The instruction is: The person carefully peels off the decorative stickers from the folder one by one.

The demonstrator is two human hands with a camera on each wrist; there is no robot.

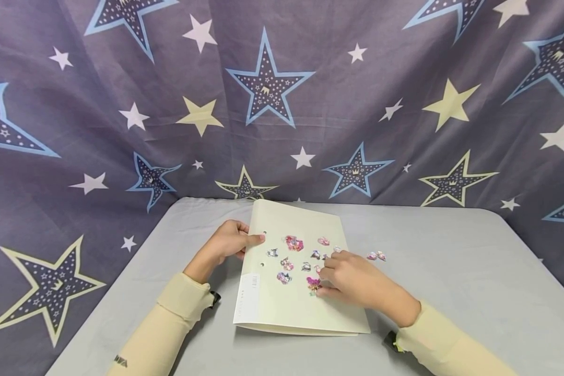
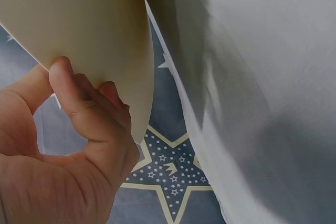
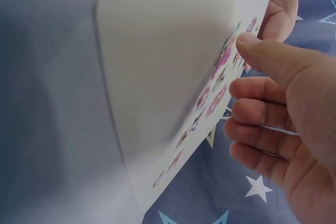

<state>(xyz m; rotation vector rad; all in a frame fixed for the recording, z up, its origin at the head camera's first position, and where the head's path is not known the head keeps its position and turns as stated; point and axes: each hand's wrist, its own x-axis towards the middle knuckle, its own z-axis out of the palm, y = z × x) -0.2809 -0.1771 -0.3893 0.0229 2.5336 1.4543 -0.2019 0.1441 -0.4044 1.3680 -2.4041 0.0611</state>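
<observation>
A cream folder [image 1: 301, 313] lies on the table with small shiny stickers [image 1: 294, 243] scattered over its cover. At its left edge my left hand [image 1: 230, 241] pinches the cover, thumb on top and fingers beneath. The left wrist view shows those fingertips [image 2: 62, 66] against the underside of the raised cover [image 2: 105, 24]. Over the folder's right half is my right hand [image 1: 352, 279], its fingers loosely bent among the stickers. In the right wrist view the thumb of that hand [image 3: 278, 93] is close to a pink and green sticker [image 3: 226, 53], and nothing shows between the fingers.
Two more small stickers [image 1: 376, 256] lie on the grey tabletop [image 1: 451, 271], right of the folder. A white label strip [image 1: 248, 297] runs along the folder's lower left, below two punched holes. Behind the table hangs a dark star-patterned curtain [image 1: 329, 125].
</observation>
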